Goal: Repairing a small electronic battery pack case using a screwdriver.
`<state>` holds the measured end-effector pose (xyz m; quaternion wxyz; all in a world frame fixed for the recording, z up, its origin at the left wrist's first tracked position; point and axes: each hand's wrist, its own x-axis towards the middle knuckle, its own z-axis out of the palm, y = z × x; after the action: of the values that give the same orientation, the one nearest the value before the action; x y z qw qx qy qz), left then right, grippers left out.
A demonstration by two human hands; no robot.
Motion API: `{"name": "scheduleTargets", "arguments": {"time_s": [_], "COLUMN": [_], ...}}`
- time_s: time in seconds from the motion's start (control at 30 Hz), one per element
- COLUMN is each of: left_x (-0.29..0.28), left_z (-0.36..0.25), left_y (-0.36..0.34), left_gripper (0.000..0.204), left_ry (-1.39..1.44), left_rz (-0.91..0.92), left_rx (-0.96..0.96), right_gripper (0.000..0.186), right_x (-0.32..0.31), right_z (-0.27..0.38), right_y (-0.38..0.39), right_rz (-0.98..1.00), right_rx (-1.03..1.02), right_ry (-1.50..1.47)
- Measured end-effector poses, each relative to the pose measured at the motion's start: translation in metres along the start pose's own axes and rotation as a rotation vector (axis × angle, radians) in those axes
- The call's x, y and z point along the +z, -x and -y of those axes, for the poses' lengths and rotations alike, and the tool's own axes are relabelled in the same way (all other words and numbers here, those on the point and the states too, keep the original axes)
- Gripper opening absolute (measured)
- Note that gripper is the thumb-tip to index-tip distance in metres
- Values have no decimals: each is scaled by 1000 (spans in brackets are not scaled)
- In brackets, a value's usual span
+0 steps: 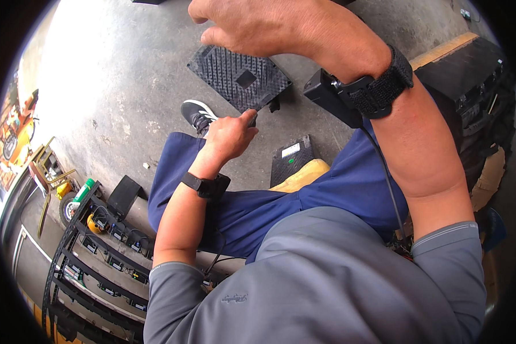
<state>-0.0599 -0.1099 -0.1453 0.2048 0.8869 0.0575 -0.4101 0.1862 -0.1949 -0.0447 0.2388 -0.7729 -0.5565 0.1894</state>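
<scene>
A black ribbed panel (pixel 223 71), square with a small square recess (pixel 246 78) in its middle, is over the concrete floor in front of me. My left hand (pixel 230 136) is closed at the panel's near corner, thumb and forefinger pressed on a dark edge there. Its other fingers curl under and are partly hidden. Raised above the panel's far side, my right hand (pixel 240 28) is partly cut off by the top edge of the picture. Its thumb and forefinger stand apart, and nothing shows between them.
Between my legs lies a dark flat block (pixel 292 161) with a white label, beside a yellow piece (pixel 306 175). A black metal rack (pixel 97 281) with devices stands at left, near a folding chair (pixel 43 183). At right are a black case (pixel 464 74) and torn cardboard (pixel 490 178).
</scene>
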Motion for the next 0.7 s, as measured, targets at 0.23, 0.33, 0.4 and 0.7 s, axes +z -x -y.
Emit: {"name": "scheduleTargets", "arguments": {"time_s": [0.23, 0.33, 0.4, 0.7], "left_x": [-11, 7, 18, 21], "left_z": [7, 11, 12, 8], "left_y": [1, -4, -5, -6], "left_gripper": [51, 51, 51, 38], "left_ry": [125, 131, 208, 162], "left_rz": [-218, -114, -91, -55], "left_rx": [121, 2, -5, -18], "right_gripper": [19, 19, 19, 18], "right_x": [2, 6, 9, 10], "right_z": [0, -2, -2, -3], "right_y": [1, -1, -5, -3], "right_rz": [-8, -42, -40, -56], "right_rx": [10, -26, -4, -9], "right_ry": [18, 12, 27, 17]}}
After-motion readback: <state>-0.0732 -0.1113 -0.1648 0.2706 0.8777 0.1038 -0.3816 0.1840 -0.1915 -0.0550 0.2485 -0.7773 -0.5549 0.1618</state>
